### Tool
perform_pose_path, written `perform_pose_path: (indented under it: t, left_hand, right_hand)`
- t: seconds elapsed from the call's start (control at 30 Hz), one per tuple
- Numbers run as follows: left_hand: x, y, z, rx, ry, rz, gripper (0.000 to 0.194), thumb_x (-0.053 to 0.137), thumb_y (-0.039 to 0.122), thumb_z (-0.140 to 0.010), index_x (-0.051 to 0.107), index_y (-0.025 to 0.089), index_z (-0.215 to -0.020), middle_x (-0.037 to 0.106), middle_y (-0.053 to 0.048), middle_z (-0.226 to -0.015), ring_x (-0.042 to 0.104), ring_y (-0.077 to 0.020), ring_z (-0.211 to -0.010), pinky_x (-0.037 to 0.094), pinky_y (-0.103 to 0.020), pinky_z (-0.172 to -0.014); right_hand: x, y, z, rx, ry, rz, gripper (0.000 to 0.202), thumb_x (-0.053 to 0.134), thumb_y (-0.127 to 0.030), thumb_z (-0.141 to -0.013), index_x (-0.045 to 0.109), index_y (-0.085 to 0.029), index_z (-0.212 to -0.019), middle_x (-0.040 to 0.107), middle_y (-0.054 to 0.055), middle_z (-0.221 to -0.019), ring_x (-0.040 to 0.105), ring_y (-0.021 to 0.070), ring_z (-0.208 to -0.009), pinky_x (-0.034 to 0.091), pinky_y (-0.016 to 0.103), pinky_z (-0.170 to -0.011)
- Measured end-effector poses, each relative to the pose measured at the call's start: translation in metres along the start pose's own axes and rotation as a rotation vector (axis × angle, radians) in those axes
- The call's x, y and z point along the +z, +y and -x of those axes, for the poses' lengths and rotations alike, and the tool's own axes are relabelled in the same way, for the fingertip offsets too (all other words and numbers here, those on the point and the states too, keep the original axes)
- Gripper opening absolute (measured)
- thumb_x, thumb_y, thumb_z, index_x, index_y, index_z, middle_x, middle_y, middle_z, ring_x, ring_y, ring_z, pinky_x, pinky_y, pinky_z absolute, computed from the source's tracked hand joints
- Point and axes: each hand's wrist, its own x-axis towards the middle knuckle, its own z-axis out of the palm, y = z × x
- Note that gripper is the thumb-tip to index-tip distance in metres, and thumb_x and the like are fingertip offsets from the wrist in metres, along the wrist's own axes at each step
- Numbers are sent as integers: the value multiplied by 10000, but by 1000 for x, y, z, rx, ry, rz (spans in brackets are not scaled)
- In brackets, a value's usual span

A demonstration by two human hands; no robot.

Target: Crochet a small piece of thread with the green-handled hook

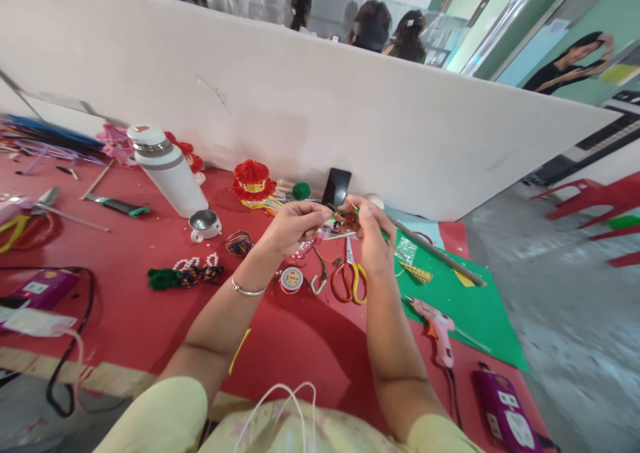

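My left hand point(299, 226) is raised over the red table, its thumb and fingertips pinched together on something thin and dark, too small to name. Close beside it on the right, my right hand point(371, 229) has its fingers curled round something small and greenish that I cannot make out. Below the hands lie scissors point(349, 276) with red and yellow handles, a white spool point(291, 279) and green wire pieces point(319, 276). A black phone point(337, 187) leans against the white partition just behind them. Left of my left hand is a multicoloured yarn ball point(239, 243).
On the left stand a white bottle point(170, 176) and a metal-lined cup point(205, 223), with a utility knife point(119, 205) nearby. At right, a pink glue gun point(438, 329) lies by a green sheet point(480, 306) and a purple power box point(505, 409). People sit beyond the partition point(310, 99).
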Motion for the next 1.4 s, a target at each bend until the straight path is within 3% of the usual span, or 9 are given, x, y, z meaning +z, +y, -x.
perform_pose_path:
  t: [0.1,0.23,0.33,0.43,0.5,0.57,0.67,0.77,1.4]
  left_hand:
    - [0,2,1,-20,1,21,351,996,402,-625,770,151,-719,507,47,-566,363,-15,-450,184,-186,-422]
    - [1,2,1,-23,14,8,364,994,412,-623,750,154,-700,510,45,-560,367,-18,-447,169,-189,-414]
    - [1,2,0,-23,13,-4,373,988,414,-620,719,158,-659,511,47,-540,372,-21,-435,162,-193,-407]
    - [1,2,-1,-27,9,-4,371,984,409,-623,713,158,-654,503,53,-525,365,-20,-425,166,-194,-406]
    - [0,1,-1,-26,19,-3,359,983,405,-626,733,153,-682,511,50,-532,371,-21,-431,171,-192,-410]
    - [-1,1,-1,-24,31,-3,353,983,401,-624,751,148,-709,528,42,-547,383,-26,-441,175,-189,-411]
    - [-3,1,-2,-22,34,0,344,979,396,-631,754,150,-714,547,33,-567,389,-31,-450,187,-188,-412]
    - [-5,2,-2,-13,40,10,338,980,396,-633,755,156,-712,536,37,-556,384,-33,-449,188,-191,-413]
    - [-5,5,-1,9,68,21,298,979,378,-632,791,174,-741,547,35,-550,395,-36,-443,191,-207,-415]
  right_hand:
    - [0,6,-2,-85,7,-6,497,496,-684,-1025,745,-336,-1277,722,22,-1020,751,189,-956,645,340,-804]
    - [-1,14,-8,-159,49,-4,712,274,-801,-1024,770,-307,-1155,595,-1,-794,753,205,-942,610,376,-899]
    - [-3,14,-9,-198,125,39,857,187,-872,-979,799,-274,-1034,588,23,-752,727,218,-893,588,363,-823]
    - [-7,9,-5,-227,234,156,891,185,-891,-962,813,-260,-962,612,35,-730,667,193,-734,528,322,-652]
    - [-8,5,-1,-236,272,191,871,210,-870,-979,821,-251,-954,659,38,-718,605,165,-606,461,306,-549]
    - [-9,2,3,-250,218,174,790,302,-834,-998,831,-248,-952,723,42,-736,572,148,-542,440,304,-508]
    - [-7,-3,7,-273,65,139,534,537,-700,-1009,844,-272,-921,779,28,-750,639,159,-574,513,322,-547]
    - [-5,-9,8,-296,29,205,330,686,-551,-984,834,-287,-852,800,9,-749,714,180,-649,572,346,-622]
    - [-3,-15,9,-403,-21,388,190,705,-400,-1001,819,-298,-889,826,-3,-820,741,181,-718,611,359,-727]
